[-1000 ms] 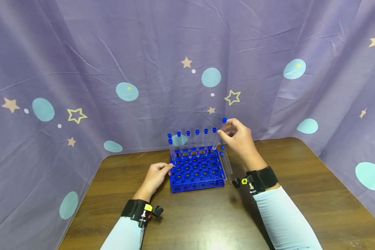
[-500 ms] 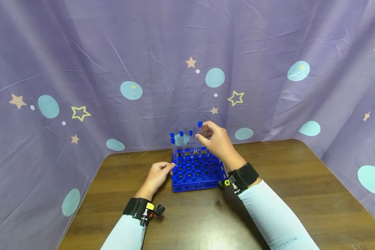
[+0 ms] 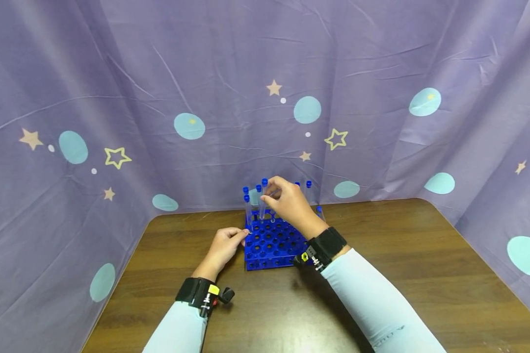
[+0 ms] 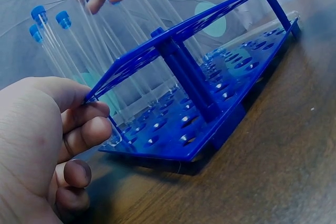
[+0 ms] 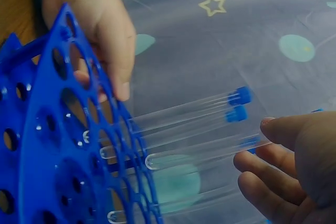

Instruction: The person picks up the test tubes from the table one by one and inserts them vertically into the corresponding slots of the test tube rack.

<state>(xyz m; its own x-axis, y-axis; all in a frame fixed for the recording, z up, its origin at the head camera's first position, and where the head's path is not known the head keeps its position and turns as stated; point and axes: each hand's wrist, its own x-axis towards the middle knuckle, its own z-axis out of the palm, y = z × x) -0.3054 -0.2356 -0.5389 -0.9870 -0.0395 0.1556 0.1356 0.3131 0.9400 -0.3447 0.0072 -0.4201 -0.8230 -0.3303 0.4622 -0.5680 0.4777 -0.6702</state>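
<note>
A blue test tube rack [image 3: 271, 250] stands on the table, its two plates pierced with round holes. My left hand [image 3: 223, 247] pinches the left edge of its upper plate between thumb and finger. Above the rack's back row, my right hand [image 3: 289, 200] holds a clear, blue-capped test tube [image 5: 205, 151] below its cap, slightly tilted. The tube's rounded lower end is close to the upper plate's holes in the right wrist view. Two capped tubes [image 3: 249, 212] stand at the rack's left side. More stand along the back row, partly hidden by my right hand.
Just right of the rack lies a loose tube whose blue cap [image 3: 319, 209] shows, the rest mostly hidden by my right forearm. A purple curtain [image 3: 229, 162] with stars and ovals hangs behind the wooden table [image 3: 159, 255].
My right hand has carried the tube leftward from the rack's right rear toward its left rear, and lower. My left hand has kept its grip on the rack's edge.
</note>
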